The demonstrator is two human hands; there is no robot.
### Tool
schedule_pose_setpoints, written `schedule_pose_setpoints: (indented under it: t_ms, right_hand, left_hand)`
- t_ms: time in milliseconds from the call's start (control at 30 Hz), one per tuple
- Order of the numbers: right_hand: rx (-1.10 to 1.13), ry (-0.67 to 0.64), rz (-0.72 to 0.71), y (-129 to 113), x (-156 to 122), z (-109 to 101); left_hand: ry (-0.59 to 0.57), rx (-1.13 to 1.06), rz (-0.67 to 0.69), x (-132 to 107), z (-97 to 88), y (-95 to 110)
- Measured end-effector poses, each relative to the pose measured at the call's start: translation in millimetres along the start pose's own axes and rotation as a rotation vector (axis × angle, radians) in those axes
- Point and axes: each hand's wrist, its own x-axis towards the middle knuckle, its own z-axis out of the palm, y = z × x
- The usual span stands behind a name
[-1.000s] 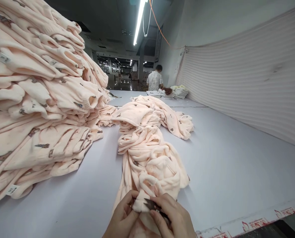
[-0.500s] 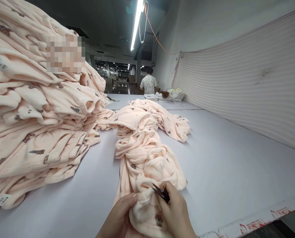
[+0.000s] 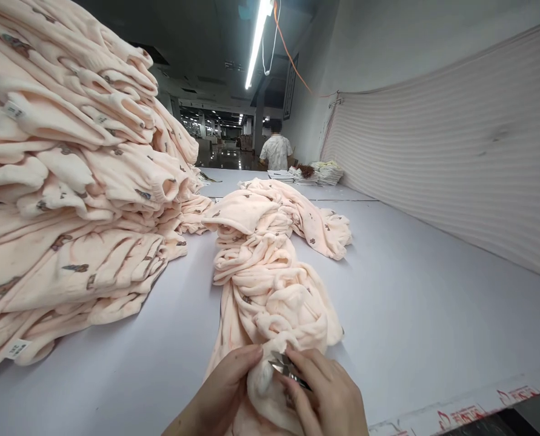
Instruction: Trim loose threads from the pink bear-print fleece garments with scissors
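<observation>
Across the bench (image 3: 437, 303) on my feed, tall garment pile (image 3: 92, 163) at left, probably there for elbow room. Bunched pink cloth (image 3: 281, 300) runs down the middle toward me. Left hand (image 3: 226, 384) pinches its near end, likely to steady it; right hand (image 3: 328, 387) grips small snips (image 3: 284, 366). Versus half a second ago, blade tips sit closer to left fingertips (image 3: 256, 353).

I see my two bare hands near each other at the bottom centre, fingertips turned inward. My left hand (image 3: 228, 381) comes up on a slanting, bare left forearm (image 3: 188, 415), its uppermost digit reaching toward the right, closed in a pinch. My right hand (image 3: 330, 387) shows its back, fingers bent and pointing leftward, index finger above, thumb below, gripping; the lower edge crops its wrist.
</observation>
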Motion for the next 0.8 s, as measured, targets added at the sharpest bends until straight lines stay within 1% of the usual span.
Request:
schedule_pose_setpoints:
  t_ms: [67, 100, 167, 200, 267, 333, 400, 433, 500, 533, 567, 600, 633, 667, 700, 733, 800]
  right_hand:
    - [-0.003, 0.037, 0.049, 1, -1, -4]
    - [0.034, 0.053, 0.096, 1, -3, -5]
    - [0.181, 0.055, 0.181, 0, -9, -4]
    - [0.269, 0.02, 0.205, -1, -14, -1]
    - [0.401, -0.102, 0.241, -7, -25, 10]
    - [0.429, -0.239, 0.301, -14, -36, 27]
    - [0.382, -0.33, 0.348, -17, -42, 43]
    - [0.356, -0.351, 0.341, -18, -42, 48]
    - [0.357, -0.351, 0.266, -14, -39, 53]
    - [0.389, -0.324, 0.226, -12, -36, 53]
    - [0.437, -0.291, 0.206, -9, -32, 51]
    - [0.495, -0.265, 0.209, -6, -29, 49]
    - [0.555, -0.251, 0.23, -4, -27, 47]
    - [0.606, -0.249, 0.258, -2, -25, 45]
    - [0.636, -0.252, 0.278, -2, -23, 43]
    - [0.643, -0.255, 0.279, -2, -22, 41]
    - [0.583, -0.259, 0.235, -4, -20, 34]
  left_hand:
    - [-0.01, 0.086, 0.016, 5, -2.5, 3]
    - [-0.005, 0.157, 0.025, 9, -4.6, 5]
    - [0.005, 0.278, 0.034, 21, -10.0, 8]
    - [0.009, 0.315, 0.038, 28, -13.0, 10]
    - [-0.001, 0.339, 0.036, 43, -18.5, 11]
    - [-0.011, 0.346, 0.03, 53, -22.8, 12]
    - [-0.008, 0.364, 0.032, 53, -25.7, 14]
    - [0.004, 0.376, 0.041, 49, -26.9, 16]
    - [0.052, 0.397, 0.084, 31, -29.1, 18]
    - [0.12, 0.43, 0.132, 18, -30.2, 18]
    - [0.213, 0.499, 0.184, 4, -31.2, 16]
    - [0.308, 0.587, 0.233, -9, -31.9, 11]
    - [0.418, 0.74, 0.264, -21, -32.3, 4]
    - [0.439, 0.878, 0.229, -31, -32.3, -4]
    - [0.385, 0.954, 0.175, -38, -31.8, -14]
    - [0.326, 0.982, 0.13, -42, -30.9, -25]
    - [0.269, 0.933, 0.147, -42, -28.8, -43]
